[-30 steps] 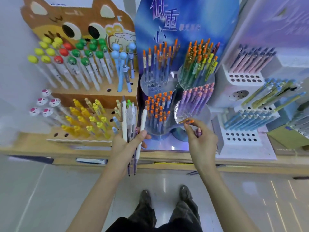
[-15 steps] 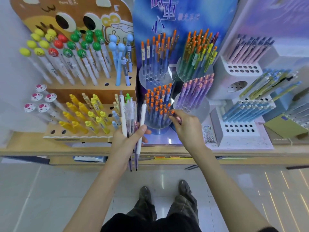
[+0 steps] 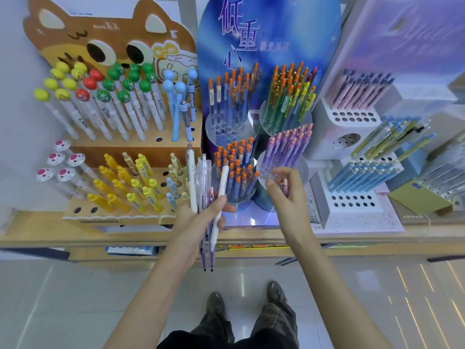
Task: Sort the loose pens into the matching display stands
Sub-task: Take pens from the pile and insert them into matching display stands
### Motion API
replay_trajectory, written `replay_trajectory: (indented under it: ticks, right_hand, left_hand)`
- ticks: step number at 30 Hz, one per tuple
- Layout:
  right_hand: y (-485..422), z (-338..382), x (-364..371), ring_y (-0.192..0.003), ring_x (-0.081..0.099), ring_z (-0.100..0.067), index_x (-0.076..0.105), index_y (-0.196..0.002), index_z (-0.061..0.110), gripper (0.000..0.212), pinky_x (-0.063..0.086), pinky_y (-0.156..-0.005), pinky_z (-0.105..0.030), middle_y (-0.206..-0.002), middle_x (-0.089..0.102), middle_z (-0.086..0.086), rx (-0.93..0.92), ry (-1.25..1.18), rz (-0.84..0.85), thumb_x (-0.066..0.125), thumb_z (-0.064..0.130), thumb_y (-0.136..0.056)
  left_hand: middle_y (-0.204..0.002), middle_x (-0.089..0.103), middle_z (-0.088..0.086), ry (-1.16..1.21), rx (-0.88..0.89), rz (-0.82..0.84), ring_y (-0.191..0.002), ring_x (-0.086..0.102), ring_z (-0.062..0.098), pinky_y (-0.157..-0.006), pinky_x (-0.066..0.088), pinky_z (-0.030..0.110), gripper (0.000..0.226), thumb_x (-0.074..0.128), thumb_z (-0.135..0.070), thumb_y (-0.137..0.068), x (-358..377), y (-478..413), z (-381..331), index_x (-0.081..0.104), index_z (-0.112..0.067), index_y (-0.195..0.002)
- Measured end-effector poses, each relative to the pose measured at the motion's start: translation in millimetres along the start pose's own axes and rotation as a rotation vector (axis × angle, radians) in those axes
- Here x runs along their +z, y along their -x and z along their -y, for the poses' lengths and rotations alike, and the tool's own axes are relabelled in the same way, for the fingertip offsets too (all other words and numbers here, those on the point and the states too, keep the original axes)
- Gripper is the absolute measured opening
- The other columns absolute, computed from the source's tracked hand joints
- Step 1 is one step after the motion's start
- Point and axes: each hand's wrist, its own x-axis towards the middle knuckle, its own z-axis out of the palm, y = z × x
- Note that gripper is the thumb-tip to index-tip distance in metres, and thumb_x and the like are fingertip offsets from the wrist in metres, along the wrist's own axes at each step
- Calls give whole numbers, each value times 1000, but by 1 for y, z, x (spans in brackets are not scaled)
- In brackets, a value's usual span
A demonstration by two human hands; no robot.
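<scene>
Head view: left hand (image 3: 201, 217) clamped round bundle of white and clear loose pens (image 3: 201, 177); right hand (image 3: 289, 195) pinching pinkish pen (image 3: 285, 183), beside clear round stand of orange-capped blue pens (image 3: 236, 172).

Pen stands (image 3: 234, 187) side by side on shelf (image 3: 75, 239)

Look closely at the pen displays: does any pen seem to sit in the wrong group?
Yes. In the brown animal stand, a darker grey pen with a small cup charm sits among the light blue ball-topped pens in the top row's right end. Its colour and top differ from its neighbours, so it looks misplaced.
</scene>
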Motion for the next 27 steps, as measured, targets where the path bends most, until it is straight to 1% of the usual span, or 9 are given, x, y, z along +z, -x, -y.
replay_trajectory:
  ticks: [2, 4, 7, 9, 12, 15, 20, 24, 27]
  right_hand:
    - [1, 7, 1, -52, 32, -8, 39, -90, 15, 12, 30, -48, -16, -70, 36, 4, 76, -203, 27, 43, 14, -78]
    - [-2, 12, 0, -51, 30, -13, 31, -85, 15, 12, 28, -47, -22, -63, 34, 2, 174, -283, -10, 42, 10, -82]
    - [-7, 14, -8, -58, 43, -16, 33, -86, 14, 14, 41, -59, -26, -67, 43, -5, 222, -202, -84, 40, 6, -96]
    - [-11, 13, -17, -65, 50, -9, 38, -86, 15, 14, 45, -67, -18, -78, 49, -6, 151, -140, -117, 42, 11, -99]
    - [-19, 16, -33, -65, 47, -1, 48, -82, 16, 16, 41, -65, -11, -79, 52, 2, 33, -120, -197, 55, 10, -95]
    - [-31, 25, -46, -65, 50, -4, 57, -74, 16, 19, 44, -67, -17, -73, 59, 8, -28, -169, -302, 68, 5, -85]
    - [-51, 35, -49, -74, 57, -13, 56, -72, 20, 21, 51, -70, -30, -76, 63, 4, -141, -105, -361, 72, 9, -82]
    - [-59, 31, -38, -72, 57, -8, 58, -76, 17, 17, 50, -73, -24, -75, 61, 8, -181, 26, -367, 74, 14, -81]
    - [-61, 25, -34, -73, 57, -10, 59, -79, 17, 16, 50, -73, -26, -75, 61, 6, -173, 35, -388, 74, 15, -82]
  left_hand:
    - [-74, 72, 11, 3, 2, 25, -48, 50, 15, -48, 47, 24, 6, 62, -15, -88, 5, 0, -1, 63, -15, -82]
    - [-73, 72, 9, -1, 12, 40, -46, 49, 14, -49, 47, 25, 3, 61, -14, -88, 10, -1, -2, 61, -15, -85]
    - [-71, 71, 8, 14, 19, 56, -45, 49, 14, -49, 47, 24, 4, 61, -14, -88, 18, -2, -2, 58, -12, -91]
    - [-71, 71, 8, 17, 25, 67, -45, 49, 13, -48, 47, 24, 10, 61, -14, -87, 22, -3, -2, 59, -10, -95]
    - [-71, 72, 10, 28, 12, 71, -45, 50, 13, -47, 47, 23, 17, 63, -17, -85, 29, -3, -3, 59, -9, -99]
    - [-72, 72, 10, 37, 5, 75, -46, 51, 13, -47, 48, 24, 14, 63, -17, -85, 35, -4, -4, 59, -12, -98]
    - [-71, 72, 9, 34, 17, 56, -47, 52, 13, -48, 48, 24, 24, 64, -21, -81, 39, -7, -8, 59, -7, -99]
    - [-71, 72, 9, 40, 30, 28, -47, 51, 13, -48, 48, 24, 24, 64, -19, -82, 40, -11, -9, 59, -6, -102]
    - [-72, 72, 9, 31, 34, 13, -47, 52, 13, -48, 48, 23, 27, 64, -16, -85, 39, -12, -9, 58, -2, -107]
